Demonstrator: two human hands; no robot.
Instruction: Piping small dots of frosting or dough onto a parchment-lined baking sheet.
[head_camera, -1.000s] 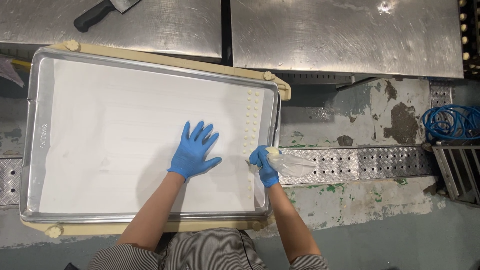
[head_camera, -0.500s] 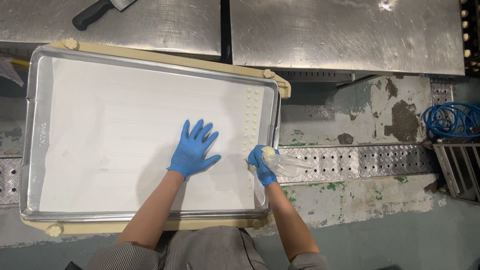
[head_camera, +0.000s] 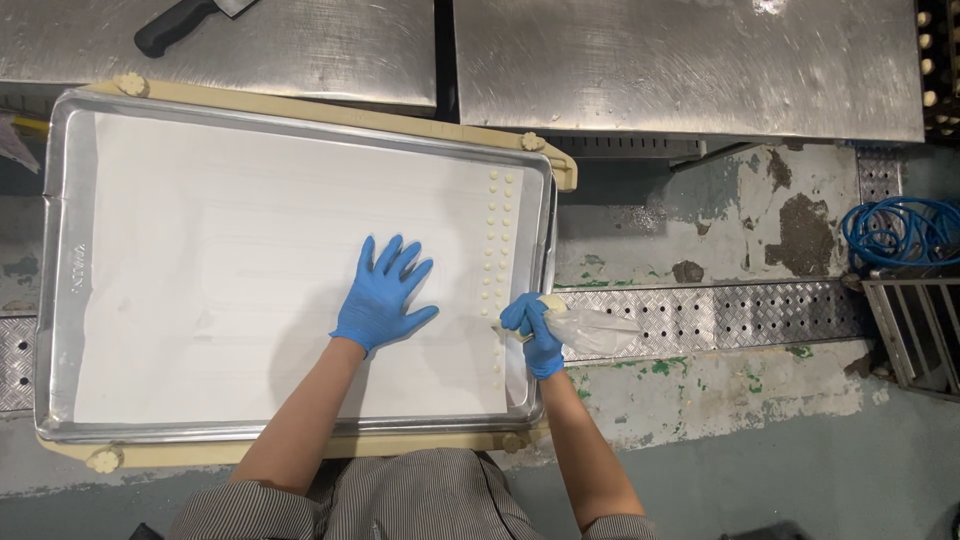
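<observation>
Steel bench: I see two worktops (head_camera: 330, 45) along the top, a black-handled knife (head_camera: 185, 22) at top left.
Tray: aluminium sheet pan (head_camera: 60, 290), paper-lined, long axis left-right.
Left hand (head_camera: 383, 297): blue glove, fingers spread flat on the paper (head_camera: 230, 260), gripping nothing.
Dots: pale dough dots (head_camera: 498, 230) in two columns beside the right rim.
Right hand (head_camera: 535, 330): clamped round a piping bag (head_camera: 590, 330), long axis left-right, tip pointing left over the rim.
Floor: blue hose (head_camera: 900, 232) coiled far right.
</observation>
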